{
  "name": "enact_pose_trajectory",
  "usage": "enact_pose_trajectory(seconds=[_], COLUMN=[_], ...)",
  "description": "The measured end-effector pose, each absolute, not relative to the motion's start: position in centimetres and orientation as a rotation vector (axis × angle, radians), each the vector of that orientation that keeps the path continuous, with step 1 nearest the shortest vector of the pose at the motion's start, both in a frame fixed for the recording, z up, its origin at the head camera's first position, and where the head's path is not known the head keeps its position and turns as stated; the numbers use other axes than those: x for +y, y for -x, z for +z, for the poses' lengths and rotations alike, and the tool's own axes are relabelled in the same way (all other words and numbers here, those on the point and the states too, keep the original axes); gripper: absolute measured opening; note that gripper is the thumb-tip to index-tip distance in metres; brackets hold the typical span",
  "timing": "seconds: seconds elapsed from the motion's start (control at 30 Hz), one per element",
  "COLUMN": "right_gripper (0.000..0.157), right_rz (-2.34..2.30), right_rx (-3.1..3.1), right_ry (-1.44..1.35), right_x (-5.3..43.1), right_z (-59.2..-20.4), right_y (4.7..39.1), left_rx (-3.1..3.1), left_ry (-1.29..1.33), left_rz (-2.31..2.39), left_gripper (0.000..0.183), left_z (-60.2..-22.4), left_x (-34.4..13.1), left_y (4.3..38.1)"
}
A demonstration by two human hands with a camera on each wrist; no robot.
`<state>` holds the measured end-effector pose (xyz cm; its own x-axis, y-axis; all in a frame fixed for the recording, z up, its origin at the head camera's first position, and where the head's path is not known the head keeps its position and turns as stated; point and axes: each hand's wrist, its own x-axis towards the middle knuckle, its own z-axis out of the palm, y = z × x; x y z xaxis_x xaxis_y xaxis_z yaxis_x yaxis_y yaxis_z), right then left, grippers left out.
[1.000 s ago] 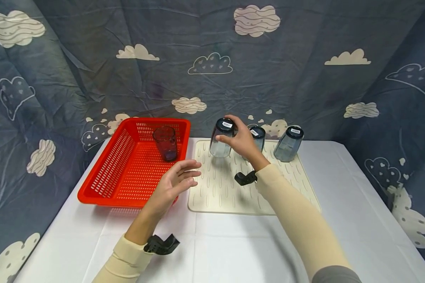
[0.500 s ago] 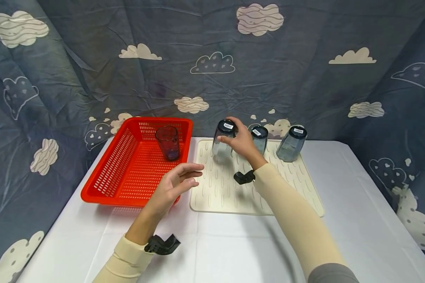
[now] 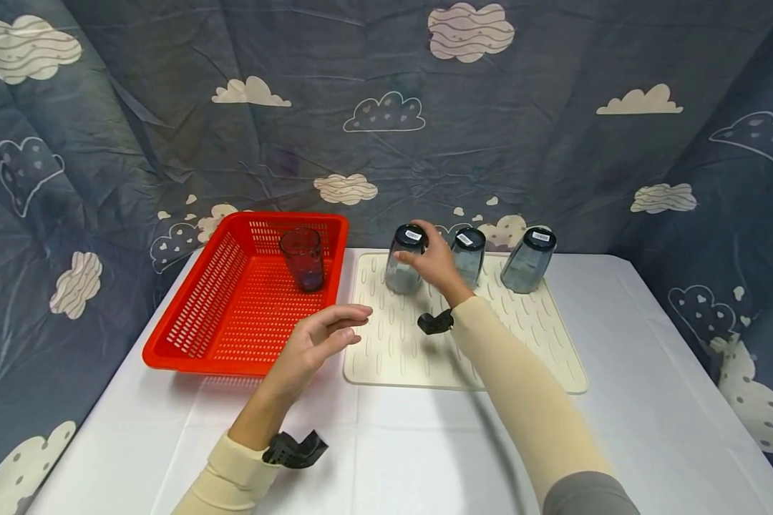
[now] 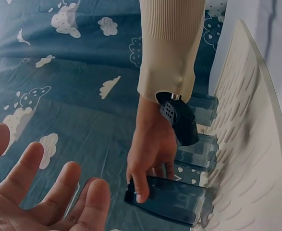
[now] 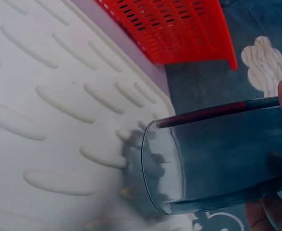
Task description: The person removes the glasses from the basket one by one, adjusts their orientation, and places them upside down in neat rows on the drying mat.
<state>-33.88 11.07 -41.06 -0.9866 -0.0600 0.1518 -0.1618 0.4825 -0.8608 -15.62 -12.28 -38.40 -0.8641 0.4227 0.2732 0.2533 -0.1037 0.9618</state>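
The right hand (image 3: 436,259) has its thumb and fingers wrapped around one glass, gripping it near the upturned base. This held glass (image 3: 402,277) is mouth down at the far left part of the one cream mat (image 3: 412,357); whether its rim touches the mat, I cannot tell. Just right of the hand is a second glass (image 3: 469,257), and farther right a third glass (image 3: 528,263), both mouth down on the mat. These three bases carry one white label each.

The left hand (image 3: 315,342), nearer the person and left of the right hand, holds nothing, its fingers loosely extended. Beyond it, in the one red basket (image 3: 232,322), is a fourth glass (image 3: 304,265), mouth up. Each wrist, just behind its hand, wears one black mount (image 3: 294,450). Under everything lies one white tablecloth (image 3: 399,458); one cloud-print backdrop (image 3: 528,157) hangs beyond both hands.
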Motion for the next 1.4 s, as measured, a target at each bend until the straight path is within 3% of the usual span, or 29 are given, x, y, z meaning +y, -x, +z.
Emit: enact_pose_trajectory(seconds=[1.4], right_gripper=[0.075], right_rz=[1.719], right_rx=[-2.449], right_ry=[-0.157], right_x=[10.0], right_z=[-44.3], right_y=[34.4], left_rx=[2.217], left_ry=[-0.632], left_rz=[1.972], left_gripper=[0.034], left_z=[-37.7], left_x=[-14.4], left_y=[15.0])
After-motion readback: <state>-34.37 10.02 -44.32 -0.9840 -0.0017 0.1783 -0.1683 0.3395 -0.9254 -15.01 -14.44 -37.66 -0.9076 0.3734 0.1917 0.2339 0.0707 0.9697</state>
